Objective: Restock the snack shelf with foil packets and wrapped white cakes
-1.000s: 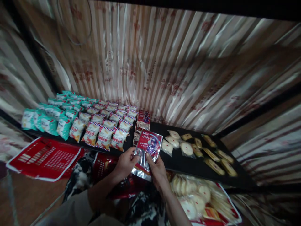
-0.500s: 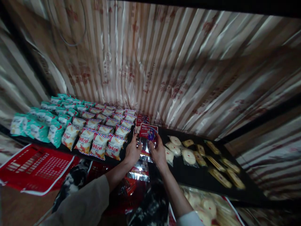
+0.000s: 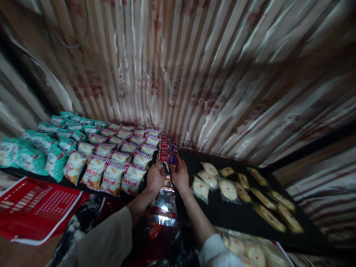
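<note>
Both hands, left hand [image 3: 155,178] and right hand [image 3: 180,174], grasp a red packet [image 3: 168,157] at the front of a packet row on the black shelf [image 3: 222,211], beside striped snack bags [image 3: 111,178].

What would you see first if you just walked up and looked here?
Two hands, the left hand and the right hand, meet at the shelf's front, pressing a red packet into a short row of red packets. Left of them lie neat rows of white snack bags and teal bags. On the right sit round pale cakes in clear wrap.
</note>
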`<state>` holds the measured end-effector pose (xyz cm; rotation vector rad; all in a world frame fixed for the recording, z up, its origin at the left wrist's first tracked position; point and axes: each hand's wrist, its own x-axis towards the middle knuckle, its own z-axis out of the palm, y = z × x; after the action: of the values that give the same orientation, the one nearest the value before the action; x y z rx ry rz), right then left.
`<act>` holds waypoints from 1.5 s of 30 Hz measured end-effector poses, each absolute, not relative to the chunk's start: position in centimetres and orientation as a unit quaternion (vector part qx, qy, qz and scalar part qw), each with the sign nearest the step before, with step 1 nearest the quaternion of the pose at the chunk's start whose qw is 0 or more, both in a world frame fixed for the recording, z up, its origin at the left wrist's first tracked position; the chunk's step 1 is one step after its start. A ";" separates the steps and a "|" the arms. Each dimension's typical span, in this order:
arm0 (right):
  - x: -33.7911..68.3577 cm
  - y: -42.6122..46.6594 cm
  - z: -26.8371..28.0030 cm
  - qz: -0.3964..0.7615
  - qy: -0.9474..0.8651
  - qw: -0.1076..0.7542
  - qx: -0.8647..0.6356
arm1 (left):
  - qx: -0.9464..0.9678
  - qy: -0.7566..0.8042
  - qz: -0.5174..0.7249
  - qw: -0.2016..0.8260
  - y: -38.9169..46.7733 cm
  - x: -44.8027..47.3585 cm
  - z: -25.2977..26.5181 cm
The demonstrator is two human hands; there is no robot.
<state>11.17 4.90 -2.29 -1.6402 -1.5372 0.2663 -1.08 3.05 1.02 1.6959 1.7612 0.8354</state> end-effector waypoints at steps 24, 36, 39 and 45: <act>10.9 4.5 -3.6 0.114 -0.623 0.385 -0.671 | 0.631 0.676 0.324 0.201 2.3 -0.6 -0.5; 10.0 1.9 -2.0 0.075 -0.625 0.417 -0.656 | 0.683 0.626 0.335 0.171 0.5 -0.9 -0.2; 9.2 0.0 -1.4 0.065 -0.644 0.425 -0.633 | 0.704 0.590 0.356 0.171 -1.1 -1.1 0.0; 6.9 -5.2 0.6 0.075 -0.684 0.449 -0.571 | 0.718 0.521 0.416 0.200 -5.7 -3.3 0.1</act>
<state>6.91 -5.21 0.63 -1.4120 -1.6914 0.1843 -3.34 -5.69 0.14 2.0080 1.4562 1.1626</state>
